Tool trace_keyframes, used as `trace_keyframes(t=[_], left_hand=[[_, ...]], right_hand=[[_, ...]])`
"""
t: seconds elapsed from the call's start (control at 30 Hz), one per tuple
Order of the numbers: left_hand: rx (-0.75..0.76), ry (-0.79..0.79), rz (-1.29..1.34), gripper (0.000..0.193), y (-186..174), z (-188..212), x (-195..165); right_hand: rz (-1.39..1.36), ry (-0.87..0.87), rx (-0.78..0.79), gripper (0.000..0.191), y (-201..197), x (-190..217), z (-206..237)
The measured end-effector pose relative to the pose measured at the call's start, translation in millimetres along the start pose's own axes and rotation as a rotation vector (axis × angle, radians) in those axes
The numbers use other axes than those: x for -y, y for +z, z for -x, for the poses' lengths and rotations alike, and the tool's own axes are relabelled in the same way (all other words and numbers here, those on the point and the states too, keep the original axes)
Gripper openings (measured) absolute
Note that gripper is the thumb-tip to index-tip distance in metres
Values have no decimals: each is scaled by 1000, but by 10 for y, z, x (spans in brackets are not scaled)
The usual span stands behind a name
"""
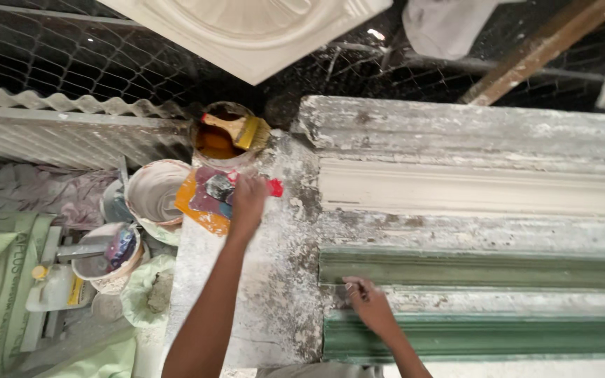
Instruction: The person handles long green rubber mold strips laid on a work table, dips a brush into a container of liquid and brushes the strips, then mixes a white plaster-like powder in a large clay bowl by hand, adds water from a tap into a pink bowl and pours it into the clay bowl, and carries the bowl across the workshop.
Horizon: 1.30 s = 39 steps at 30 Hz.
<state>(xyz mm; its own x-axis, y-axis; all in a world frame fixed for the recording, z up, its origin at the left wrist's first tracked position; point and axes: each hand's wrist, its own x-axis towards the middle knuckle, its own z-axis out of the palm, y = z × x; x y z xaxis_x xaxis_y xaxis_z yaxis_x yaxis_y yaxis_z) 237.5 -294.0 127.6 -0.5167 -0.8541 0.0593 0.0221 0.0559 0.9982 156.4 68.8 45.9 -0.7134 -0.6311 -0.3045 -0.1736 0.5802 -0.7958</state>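
Observation:
My left hand [246, 203] reaches forward to a pile of crumpled coloured plastic scraps [215, 192] lying on an orange sheet at the bench's far left; its fingers curl down onto the scraps, a red piece [274, 187] showing beside them. My right hand [367, 302] rests near me on the plaster-crusted bench, fingers bent at the left end of a green moulding strip [484, 336]. Whether it pinches anything is unclear. A second green strip [477, 269] and a white cornice moulding [477, 192] run to the right.
A tin of orange liquid [220, 140] with a yellow brush [243, 129] across its rim stands beyond the scraps. White buckets [154, 196] and a bowl with tools [110, 255] sit left, beside green sacks [1, 280]. Wire mesh and a plaster medallion [253, 28] lie behind.

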Motion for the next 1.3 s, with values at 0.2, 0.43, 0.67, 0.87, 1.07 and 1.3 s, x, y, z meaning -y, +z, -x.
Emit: trace_keyframes(t=[0.2,0.43,0.67,0.87,1.07,1.3], left_hand=[[-359,-119,162,41,-264,-1411,-214],[-250,-486,70,49,-252,-1890,-30],[-54,117,-389,34,-984,-2204,-83],[27,105,-832,40,-859,-2179,192],[209,177,-680,30,-884,-1852,-59],[-61,584,-361,23,-893,-1506,-58]], right_hand=[[3,25,209,33,200,808,40],[20,-85,223,35,357,572,-395],[-587,83,190,43,380,12,-741],[-288,160,266,44,468,213,-943],[-211,45,216,37,366,296,-942],[-305,82,139,36,321,7,-838]])
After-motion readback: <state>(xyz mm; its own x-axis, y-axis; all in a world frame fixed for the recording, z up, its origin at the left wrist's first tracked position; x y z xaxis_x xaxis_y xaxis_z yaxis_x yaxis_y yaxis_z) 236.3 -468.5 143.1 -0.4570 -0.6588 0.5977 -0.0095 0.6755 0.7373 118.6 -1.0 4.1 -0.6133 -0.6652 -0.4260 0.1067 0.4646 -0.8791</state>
